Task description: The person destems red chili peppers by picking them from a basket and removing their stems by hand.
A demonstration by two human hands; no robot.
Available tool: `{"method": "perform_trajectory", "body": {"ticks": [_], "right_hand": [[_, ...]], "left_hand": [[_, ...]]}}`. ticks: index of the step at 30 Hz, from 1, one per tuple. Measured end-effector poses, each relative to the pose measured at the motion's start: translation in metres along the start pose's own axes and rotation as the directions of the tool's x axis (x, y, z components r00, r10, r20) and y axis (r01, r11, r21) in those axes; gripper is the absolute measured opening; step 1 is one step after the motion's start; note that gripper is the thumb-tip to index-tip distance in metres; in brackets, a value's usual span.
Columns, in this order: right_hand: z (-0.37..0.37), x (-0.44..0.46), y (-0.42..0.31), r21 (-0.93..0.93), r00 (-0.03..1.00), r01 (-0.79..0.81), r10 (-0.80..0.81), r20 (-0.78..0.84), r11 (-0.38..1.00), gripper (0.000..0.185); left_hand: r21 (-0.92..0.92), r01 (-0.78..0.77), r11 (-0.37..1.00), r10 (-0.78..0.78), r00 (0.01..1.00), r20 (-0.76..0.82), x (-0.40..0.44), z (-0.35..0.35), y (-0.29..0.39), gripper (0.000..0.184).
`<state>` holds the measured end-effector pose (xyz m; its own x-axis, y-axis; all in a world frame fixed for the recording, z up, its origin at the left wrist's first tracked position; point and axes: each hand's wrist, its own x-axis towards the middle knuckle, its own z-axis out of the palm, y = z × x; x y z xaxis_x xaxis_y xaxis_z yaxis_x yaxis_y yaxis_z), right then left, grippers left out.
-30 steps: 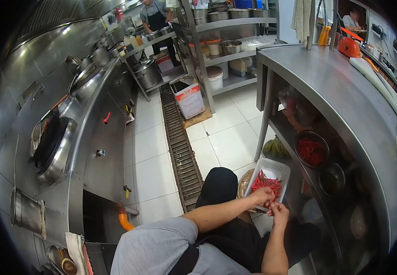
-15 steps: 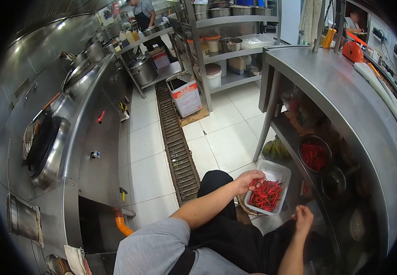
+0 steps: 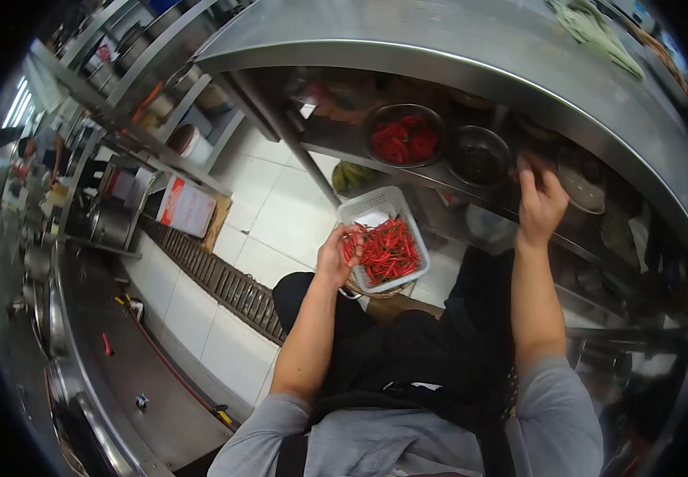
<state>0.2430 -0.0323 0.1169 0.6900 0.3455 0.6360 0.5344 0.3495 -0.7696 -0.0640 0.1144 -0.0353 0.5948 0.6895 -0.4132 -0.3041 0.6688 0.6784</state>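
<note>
My left hand [image 3: 334, 256] is closed on some red chillies at the left rim of a white perforated basket [image 3: 347, 213]. More thin red chillies [image 3: 391, 250] with green stems are heaped inside, and the basket's far end shows bare white plastic. My right hand [image 3: 541, 199] is raised at the edge of the under-counter shelf, to the right of a dark bowl [image 3: 479, 156]. Its fingers are bent and apart, with nothing visible between them; the fingertips are slightly blurred. A metal bowl of larger red pieces [image 3: 404, 139] stands on that shelf.
A steel counter [image 3: 439, 40] curves above the shelf, with a green cloth [image 3: 594, 33] on top. Green produce [image 3: 352, 176] lies behind the basket. A floor drain [image 3: 213, 278] and a large tin [image 3: 186, 208] are at the left. Another person [image 3: 46, 151] stands far left.
The view has swung right and down. My right hand has risen from beside the basket to the shelf. My left hand moved away from my right hand and now holds chillies at the basket's left side.
</note>
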Motion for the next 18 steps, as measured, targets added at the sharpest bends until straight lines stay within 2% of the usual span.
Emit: {"method": "perform_trajectory", "body": {"ticks": [1,2,3,6,7,8,9,10,11,12,13,14,15,16,17,18], "right_hand": [[0.000,0.011,0.010,-0.016,1.000,0.000,0.000,-0.007,1.000,0.010],[0.001,0.021,0.023,-0.356,0.977,0.177,-0.119,0.177,0.917,0.013],[0.001,0.027,0.033,-0.602,0.908,0.377,-0.152,0.391,0.703,0.015],[-0.007,0.024,0.048,-0.534,0.895,0.366,-0.132,0.425,0.762,0.021],[-0.005,0.019,0.026,-0.491,0.931,0.231,-0.044,0.361,0.840,0.020],[-0.004,0.013,0.018,-0.457,0.950,0.159,-0.010,0.312,0.875,0.018],[-0.006,0.004,0.013,-0.426,0.966,0.083,0.033,0.258,0.901,0.016],[-0.009,-0.006,0.010,-0.435,0.965,0.074,0.047,0.260,0.898,0.016],[-0.013,-0.017,0.006,-0.463,0.927,-0.052,0.215,0.306,0.885,0.015],[-0.022,-0.024,0.004,-0.510,0.869,-0.173,0.374,0.323,0.842,0.016],[-0.030,-0.039,0.018,-0.371,0.903,-0.080,0.225,0.367,0.925,0.020],[-0.040,-0.045,0.012,-0.513,0.865,-0.041,0.287,0.411,0.858,0.023],[-0.051,-0.054,0.015,-0.532,0.858,-0.047,0.306,0.412,0.846,0.025],[-0.067,-0.064,0.026,-0.566,0.844,0.036,0.278,0.459,0.824,0.028],[-0.081,-0.074,0.032,-0.547,0.861,0.058,0.236,0.451,0.835,0.025],[-0.095,-0.084,0.042,-0.591,0.871,0.118,0.203,0.448,0.798,0.022]], "left_hand": [[0.004,-0.002,1.000,0.002,1.000,0.008,0.000,0.001,0.000,0.038],[0.001,0.007,1.000,-0.007,1.000,0.010,0.002,0.003,-0.003,0.038],[-0.005,-0.007,1.000,0.007,1.000,0.013,0.003,0.003,-0.004,0.039],[-0.016,0.001,1.000,-0.001,1.000,-0.016,-0.006,0.008,0.000,0.041],[-0.017,0.001,1.000,-0.001,1.000,0.006,-0.005,0.006,0.001,0.041],[-0.024,0.010,1.000,-0.010,1.000,-0.013,-0.004,0.003,0.001,0.041],[-0.011,0.003,1.000,-0.003,0.999,0.044,-0.003,-0.002,-0.001,0.040],[0.002,-0.007,1.000,0.006,0.994,0.112,-0.002,-0.005,-0.003,0.040],[0.003,0.010,1.000,-0.010,0.993,0.116,-0.005,-0.009,-0.004,0.040],[0.052,0.004,0.999,-0.004,1.000,-0.004,-0.008,-0.013,-0.005,0.040],[0.102,0.020,0.995,-0.012,0.997,-0.080,0.002,-0.007,-0.012,0.041],[0.088,-0.014,0.996,0.018,0.999,-0.045,0.003,-0.004,-0.019,0.040],[0.098,0.058,0.994,-0.052,0.997,-0.057,0.016,-0.016,-0.026,0.039],[0.175,0.063,0.983,-0.069,0.997,0.030,0.004,0.000,-0.023,0.036],[0.168,0.117,0.979,-0.129,0.990,0.061,0.010,-0.004,-0.027,0.035],[0.195,0.111,0.975,-0.117,0.993,0.023,-0.002,0.029,-0.028,0.032]]}}
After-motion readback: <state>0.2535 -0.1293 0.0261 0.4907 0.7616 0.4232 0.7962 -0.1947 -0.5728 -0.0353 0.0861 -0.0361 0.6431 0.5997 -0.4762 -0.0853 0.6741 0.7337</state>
